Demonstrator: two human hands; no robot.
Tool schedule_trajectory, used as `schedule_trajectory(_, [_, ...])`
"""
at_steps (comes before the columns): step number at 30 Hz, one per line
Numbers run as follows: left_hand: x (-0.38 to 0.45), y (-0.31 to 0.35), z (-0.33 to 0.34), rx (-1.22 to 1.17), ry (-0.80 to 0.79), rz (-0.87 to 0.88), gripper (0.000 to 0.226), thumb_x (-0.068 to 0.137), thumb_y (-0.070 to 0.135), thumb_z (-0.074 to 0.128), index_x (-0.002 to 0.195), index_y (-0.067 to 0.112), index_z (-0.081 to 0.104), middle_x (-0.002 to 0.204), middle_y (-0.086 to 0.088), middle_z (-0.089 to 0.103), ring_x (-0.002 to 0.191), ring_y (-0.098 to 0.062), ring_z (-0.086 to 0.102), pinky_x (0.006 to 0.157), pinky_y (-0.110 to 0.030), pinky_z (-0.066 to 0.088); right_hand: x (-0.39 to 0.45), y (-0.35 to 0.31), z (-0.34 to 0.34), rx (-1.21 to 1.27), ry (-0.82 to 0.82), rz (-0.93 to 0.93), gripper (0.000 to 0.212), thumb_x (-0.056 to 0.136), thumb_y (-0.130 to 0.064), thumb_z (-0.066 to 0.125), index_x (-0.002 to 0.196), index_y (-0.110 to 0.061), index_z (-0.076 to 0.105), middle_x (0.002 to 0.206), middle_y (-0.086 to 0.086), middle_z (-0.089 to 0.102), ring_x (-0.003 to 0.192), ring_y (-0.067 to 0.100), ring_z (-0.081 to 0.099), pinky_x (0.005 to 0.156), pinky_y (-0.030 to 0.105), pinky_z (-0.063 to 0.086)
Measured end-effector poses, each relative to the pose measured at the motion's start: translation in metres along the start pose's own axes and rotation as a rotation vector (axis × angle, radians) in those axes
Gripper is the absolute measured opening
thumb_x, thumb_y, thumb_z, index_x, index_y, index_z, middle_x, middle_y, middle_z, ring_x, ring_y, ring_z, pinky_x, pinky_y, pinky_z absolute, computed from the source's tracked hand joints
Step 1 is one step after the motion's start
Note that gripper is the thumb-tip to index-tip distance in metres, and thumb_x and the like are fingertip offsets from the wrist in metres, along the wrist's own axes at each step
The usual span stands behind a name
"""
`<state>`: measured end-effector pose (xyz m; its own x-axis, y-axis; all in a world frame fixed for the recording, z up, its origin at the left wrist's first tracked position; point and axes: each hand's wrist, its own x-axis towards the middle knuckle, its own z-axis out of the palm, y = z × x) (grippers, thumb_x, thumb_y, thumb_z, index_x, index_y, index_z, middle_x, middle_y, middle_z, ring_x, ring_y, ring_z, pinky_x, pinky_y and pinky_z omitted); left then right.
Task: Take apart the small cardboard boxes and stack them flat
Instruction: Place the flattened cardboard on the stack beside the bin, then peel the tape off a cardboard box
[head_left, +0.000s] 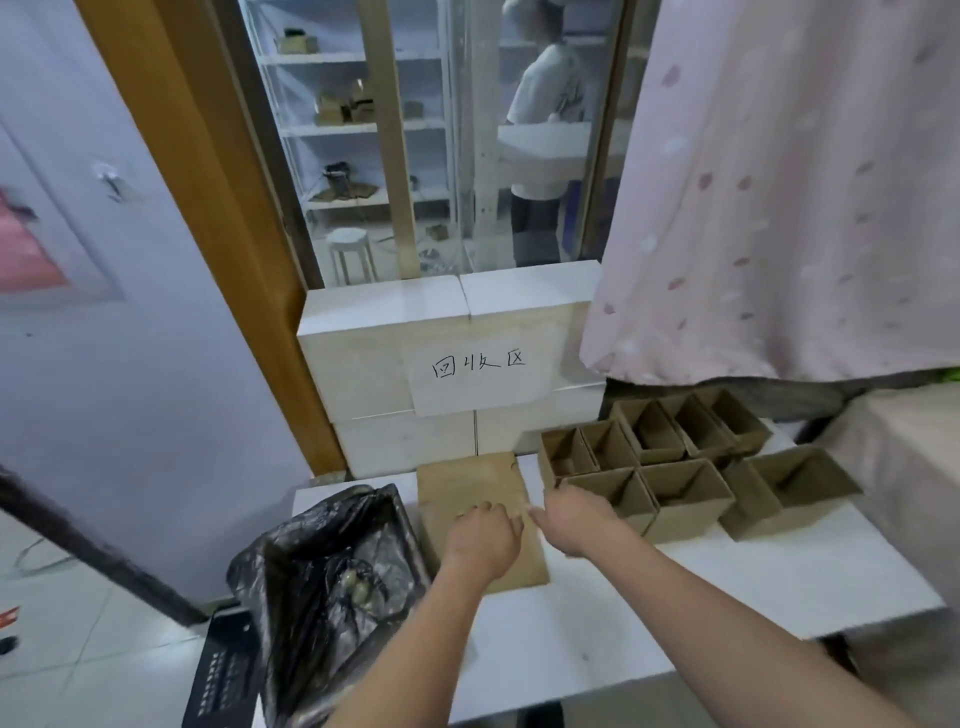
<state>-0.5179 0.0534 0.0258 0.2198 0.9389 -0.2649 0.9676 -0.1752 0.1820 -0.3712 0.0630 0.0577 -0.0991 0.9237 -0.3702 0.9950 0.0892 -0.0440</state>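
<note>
The flattened cardboard (480, 512) lies brown and creased on the white table (727, 582), just right of the black-lined bin (332, 566). The left hand (483, 538) presses it down, knuckles bent; whether it grips, I cannot tell. The right hand (574, 522) hovers loose-fingered, holding nothing. I judge a sheet is being laid; next comes reaching toward two o'clock for the open boxes (675, 467).

Bare forearms, no sleeves visible
</note>
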Motion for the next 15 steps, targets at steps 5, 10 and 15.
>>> schedule_trajectory(5, [-0.02, 0.034, 0.009, 0.015, -0.034, 0.063, 0.052, 0.108, 0.042, 0.02, 0.123, 0.011, 0.059, 0.124, -0.012, 0.061, 0.112, -0.03, 0.058, 0.089, -0.04, 0.046, -0.047, 0.03, 0.007, 0.015, 0.021, 0.052, 0.047, 0.106, -0.043, 0.028, 0.127, -0.011, 0.055, 0.125, 0.015, 0.059, 0.112, 0.033, 0.057, 0.089, 0.04, 0.047])
schedule_trajectory(10, [-0.028, 0.075, 0.006, 0.029, -0.005, 0.157, 0.053, 0.107, 0.042, 0.019, 0.122, 0.01, 0.059, 0.121, -0.013, 0.061, 0.109, -0.031, 0.059, 0.088, -0.04, 0.049, -0.08, 0.069, 0.017, -0.025, 0.03, 0.119, 0.034, 0.107, -0.022, 0.031, 0.125, -0.011, 0.058, 0.124, 0.013, 0.06, 0.113, 0.033, 0.058, 0.091, 0.043, 0.051])
schedule_trajectory(15, [-0.028, 0.116, 0.006, 0.071, 0.013, 0.242, 0.051, 0.108, 0.04, 0.02, 0.114, 0.012, 0.062, 0.116, -0.012, 0.064, 0.106, -0.03, 0.06, 0.086, -0.039, 0.049, -0.097, 0.109, 0.018, 0.001, 0.077, 0.181, 0.038, 0.108, -0.031, 0.03, 0.122, -0.012, 0.06, 0.122, 0.009, 0.064, 0.11, 0.03, 0.061, 0.088, 0.038, 0.051])
